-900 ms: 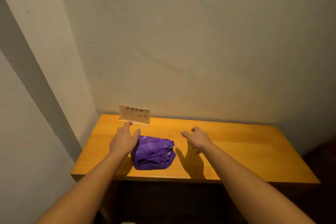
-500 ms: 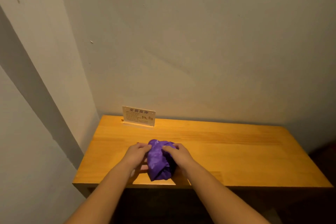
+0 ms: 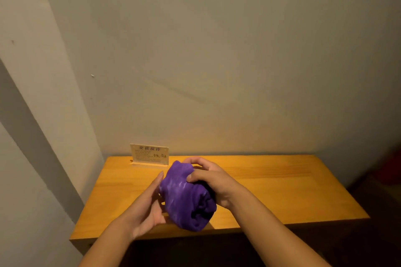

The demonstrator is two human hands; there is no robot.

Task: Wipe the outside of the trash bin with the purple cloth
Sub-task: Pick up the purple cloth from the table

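A bunched purple cloth (image 3: 187, 196) is shown held between two bare hands above the near part of a wooden table (image 3: 282, 191). The right hand (image 3: 213, 182) is curled over the cloth's top and right side, its fingers (image 3: 193, 161) wrapped around the far upper edge and its thumb pressed into the fabric, so that the cloth is gripped. The left hand (image 3: 149, 208) is presented palm-up against the cloth's left and lower side, with its fingers extended and only slightly bent; a supporting contact is seen rather than a closed grasp. The lower end of the cloth is seen close to the table's front edge. A small printed sign (image 3: 149, 155) is stood at the table's far left edge, against the plain wall (image 3: 217, 50).
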